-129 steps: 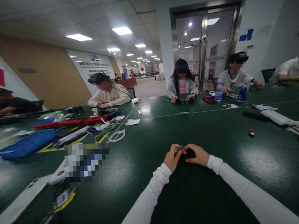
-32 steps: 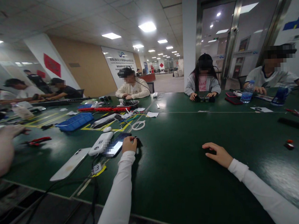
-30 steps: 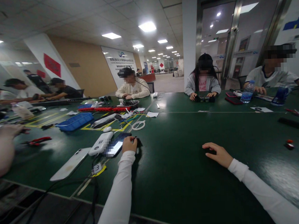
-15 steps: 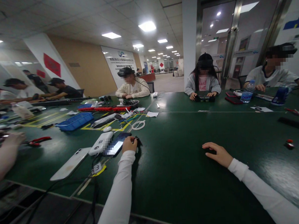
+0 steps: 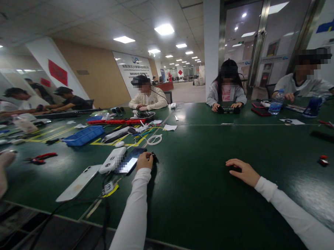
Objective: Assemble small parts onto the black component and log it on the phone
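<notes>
left grip point(image 5: 144, 161) narrow, hold unclear | small dark item point(image 5: 154, 157) at its right edge | phone point(image 5: 130, 162) just left | right grip point(image 5: 243, 172) loosely parted, well apart | advisable: light pinch, clear of phone

One blue tray point(image 5: 83, 136), one white phone point(image 5: 78, 183)

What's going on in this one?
A person sits at a green table. The left hand is at a small dark item, though its grip is hard to make out. A lit phone and a power bank lie beside that hand. The right hand is apart, fingers loosely open, with nothing visible in it. Across the table, a person in grey has both hands at a dark device.
</notes>
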`<act>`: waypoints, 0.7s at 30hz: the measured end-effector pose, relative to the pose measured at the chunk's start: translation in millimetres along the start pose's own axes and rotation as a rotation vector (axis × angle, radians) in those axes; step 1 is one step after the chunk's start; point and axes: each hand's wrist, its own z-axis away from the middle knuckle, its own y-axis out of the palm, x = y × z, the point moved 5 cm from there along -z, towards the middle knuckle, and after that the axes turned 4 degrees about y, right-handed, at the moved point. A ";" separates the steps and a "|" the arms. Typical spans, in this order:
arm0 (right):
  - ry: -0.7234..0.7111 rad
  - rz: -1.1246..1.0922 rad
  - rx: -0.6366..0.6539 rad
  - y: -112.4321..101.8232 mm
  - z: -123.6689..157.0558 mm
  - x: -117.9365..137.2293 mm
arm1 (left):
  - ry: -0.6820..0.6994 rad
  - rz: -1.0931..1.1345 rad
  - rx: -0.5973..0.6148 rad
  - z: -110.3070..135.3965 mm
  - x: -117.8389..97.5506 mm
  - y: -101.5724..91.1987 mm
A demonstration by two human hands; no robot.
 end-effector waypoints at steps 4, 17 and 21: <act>-0.016 -0.002 -0.003 -1.1 1.1 2.2 | -0.003 0.004 0.007 -0.6 1.5 1.9; -0.018 0.007 0.002 -0.4 0.7 -0.1 | 0.026 -0.001 0.021 -0.4 -0.1 2.9; -0.024 0.013 -0.004 0.7 -0.7 -2.5 | 0.037 -0.001 0.020 0.3 -0.6 2.3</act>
